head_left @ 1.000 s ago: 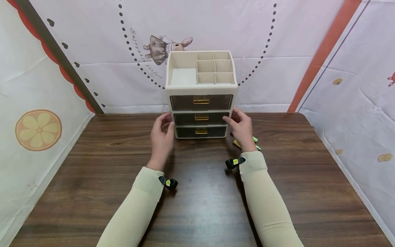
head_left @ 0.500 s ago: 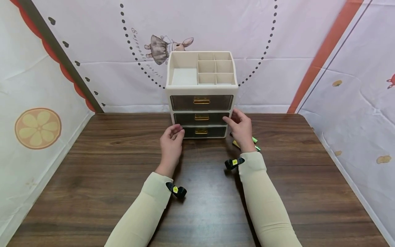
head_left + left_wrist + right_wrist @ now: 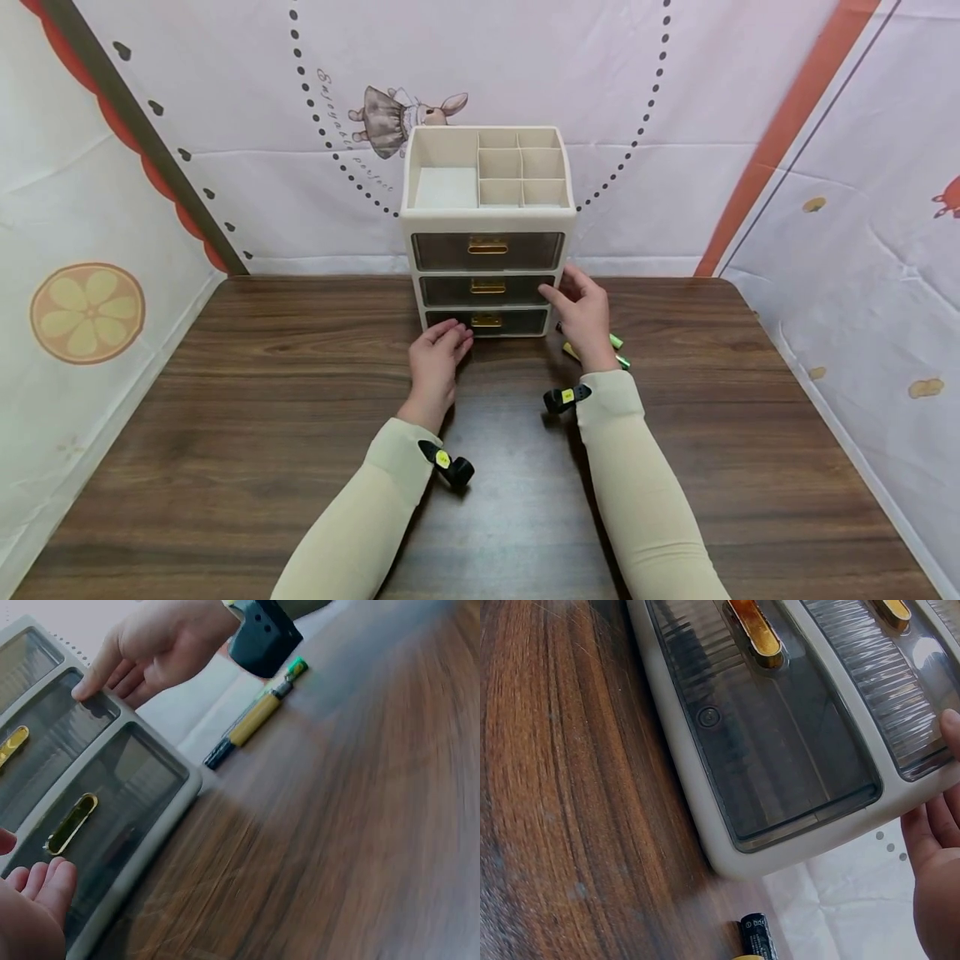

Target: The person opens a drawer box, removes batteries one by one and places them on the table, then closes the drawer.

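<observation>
A cream desktop drawer organizer with three dark see-through drawers stands at the back of the table, all drawers closed. My left hand is in front of the bottom drawer, fingers loosely bent and holding nothing. In the left wrist view its fingertips are just below the gold handle of that drawer. My right hand holds the organizer's right side, its thumb on the front of the middle drawer and the other fingers around the side, partly hidden behind the frame.
Several slim cylinders that look like batteries, one yellow and black, some green, lie on the wooden table right of the organizer, partly behind my right hand. A printed cloth hangs close behind the table.
My left hand has left the organizer's left side and moved right and toward me, to the front of the bottom drawer. The right hand has kept its place.
</observation>
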### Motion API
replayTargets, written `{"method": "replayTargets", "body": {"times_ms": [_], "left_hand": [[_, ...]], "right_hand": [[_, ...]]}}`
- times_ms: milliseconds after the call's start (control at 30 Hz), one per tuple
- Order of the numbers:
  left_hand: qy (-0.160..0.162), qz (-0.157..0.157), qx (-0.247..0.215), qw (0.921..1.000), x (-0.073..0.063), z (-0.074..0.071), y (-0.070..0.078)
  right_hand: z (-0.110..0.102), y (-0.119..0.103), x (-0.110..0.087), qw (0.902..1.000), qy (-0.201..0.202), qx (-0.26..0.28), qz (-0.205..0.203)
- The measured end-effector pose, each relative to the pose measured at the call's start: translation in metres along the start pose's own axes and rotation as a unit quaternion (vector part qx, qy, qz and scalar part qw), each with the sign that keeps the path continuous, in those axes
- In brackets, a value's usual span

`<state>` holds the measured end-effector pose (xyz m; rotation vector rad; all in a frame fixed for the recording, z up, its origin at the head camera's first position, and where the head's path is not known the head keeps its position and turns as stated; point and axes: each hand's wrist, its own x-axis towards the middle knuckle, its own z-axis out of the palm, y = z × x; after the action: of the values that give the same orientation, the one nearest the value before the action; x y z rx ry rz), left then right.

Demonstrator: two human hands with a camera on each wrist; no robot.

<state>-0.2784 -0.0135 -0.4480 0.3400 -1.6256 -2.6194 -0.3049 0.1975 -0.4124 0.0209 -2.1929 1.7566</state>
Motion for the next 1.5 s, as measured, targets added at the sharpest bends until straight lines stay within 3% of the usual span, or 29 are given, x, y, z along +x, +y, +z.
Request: {"method": "replayTargets", "body": {"times_ms": [267,600,833,1100,1333,1500], "left_hand": [[0.025,-0.053,-0.096,0.9936,0.007,0.013,-0.013],[0.073,-0.052,-0.17,0.9814,0.013,0.027,-0.018],[0.099,-0.052,-0.173,0.9785,0.012,0.034,-0.019],[0.101,-0.049,-0.161,0.9806,0.008,0.032,-0.02],[0.096,-0.043,-0.155,0.9822,-0.001,0.026,-0.021],[0.097,-0.041,-0.152,0.9828,-0.009,0.021,-0.023]], "right_hand": [[0.002,0.003,-0.001,0.9998,0.003,0.017,-0.009],[0.002,0.004,0.0,0.9997,0.007,0.023,-0.012],[0.002,0.003,0.0,0.9996,0.009,0.026,-0.012],[0.001,-0.001,-0.002,0.9996,0.004,0.021,-0.019],[-0.001,-0.023,-0.011,0.9999,-0.001,-0.008,-0.008],[0.0,-0.009,-0.004,1.0,-0.003,0.002,0.0]]}}
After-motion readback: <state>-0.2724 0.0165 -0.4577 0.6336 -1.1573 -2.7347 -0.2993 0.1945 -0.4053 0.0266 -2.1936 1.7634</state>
